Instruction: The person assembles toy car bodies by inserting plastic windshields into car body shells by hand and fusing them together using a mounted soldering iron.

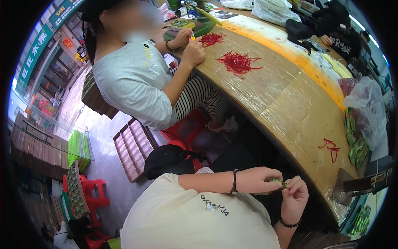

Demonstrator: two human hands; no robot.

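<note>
The left hand was curled with its fingers bent in, the small green item held at the fingertip side, partly hidden by the hand. The right hand had its thumb and forefinger drawn together at the near end of that item, pinching it or something thin at its tip; the exact grip was too small to tell. The green item lay between the two hands, just beyond the left fingers and touching both, raised in front of the cream shirt and off the table, near its edge. A dark cord circled the left wrist and a dark beaded bracelet the right.

On the table, beyond the hands, lay a few loose red strips, and past them, by a clear plastic bag, green packets. Well apart, farther along, sat a heap of red strips, with a smaller red pile beside a co-worker, whose two hands held a small yellow object
</note>
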